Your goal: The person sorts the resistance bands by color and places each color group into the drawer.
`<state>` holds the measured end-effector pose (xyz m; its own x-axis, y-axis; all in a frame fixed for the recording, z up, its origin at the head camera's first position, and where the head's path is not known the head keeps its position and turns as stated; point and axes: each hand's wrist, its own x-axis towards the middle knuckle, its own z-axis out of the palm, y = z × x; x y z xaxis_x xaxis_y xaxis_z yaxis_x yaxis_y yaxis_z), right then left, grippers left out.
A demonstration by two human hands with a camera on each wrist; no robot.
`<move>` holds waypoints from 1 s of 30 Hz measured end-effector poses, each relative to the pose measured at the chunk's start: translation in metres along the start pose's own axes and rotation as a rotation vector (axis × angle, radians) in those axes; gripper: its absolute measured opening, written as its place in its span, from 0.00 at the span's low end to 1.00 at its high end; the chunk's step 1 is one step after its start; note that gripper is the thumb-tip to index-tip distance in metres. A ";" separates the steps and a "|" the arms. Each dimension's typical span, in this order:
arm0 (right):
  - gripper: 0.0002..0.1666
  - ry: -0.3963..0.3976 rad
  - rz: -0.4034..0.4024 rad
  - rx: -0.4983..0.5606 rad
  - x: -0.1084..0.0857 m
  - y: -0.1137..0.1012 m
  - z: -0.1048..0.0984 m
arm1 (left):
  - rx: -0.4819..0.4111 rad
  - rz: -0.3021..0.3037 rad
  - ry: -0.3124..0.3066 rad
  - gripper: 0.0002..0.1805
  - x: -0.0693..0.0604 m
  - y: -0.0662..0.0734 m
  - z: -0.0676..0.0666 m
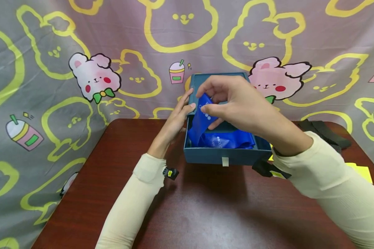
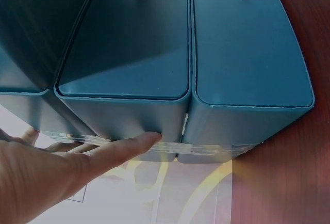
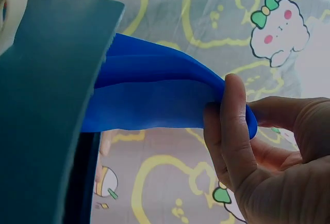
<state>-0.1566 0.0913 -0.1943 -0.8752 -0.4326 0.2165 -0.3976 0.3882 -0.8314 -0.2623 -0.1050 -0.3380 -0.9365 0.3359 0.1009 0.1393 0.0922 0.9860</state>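
A teal box with an open drawer [image 1: 205, 155] stands at the table's back; blue ribbon [image 1: 219, 140] lies folded inside. My right hand [image 1: 240, 103] pinches a raised loop of that ribbon above the drawer. In the right wrist view the ribbon [image 3: 154, 100] stretches out past the drawer's edge to my right hand [image 3: 263, 152], thumb and fingers round its fold. My left hand [image 1: 176, 121] rests against the box's left side. Seen from the left wrist, my left hand [image 2: 77, 167] touches the side of the drawer stack [image 2: 129, 115] with extended fingers.
Behind the box hangs a patterned curtain [image 1: 137, 69]. At the right of the brown table [image 1: 205, 207] lie a dark cloth [image 1: 327, 133] and yellow paper [image 1: 359, 171]. Pale pull tabs stick out from the drawers, one of them at the front [image 1: 225, 161].
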 end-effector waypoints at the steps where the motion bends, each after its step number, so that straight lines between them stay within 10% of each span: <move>1: 0.12 -0.004 0.002 0.006 0.001 0.000 0.002 | 0.000 -0.002 0.000 0.33 0.000 0.000 0.000; 11: 0.15 -0.032 0.049 0.007 0.006 0.001 0.012 | 0.023 -0.003 0.013 0.33 -0.001 0.001 0.000; 30: 0.18 0.007 0.232 -0.214 -0.017 0.075 -0.022 | 0.001 0.007 0.018 0.33 0.000 -0.001 0.001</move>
<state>-0.1772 0.1458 -0.2492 -0.9510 -0.3069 0.0377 -0.2353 0.6390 -0.7324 -0.2620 -0.1039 -0.3391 -0.9413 0.3191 0.1099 0.1459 0.0912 0.9851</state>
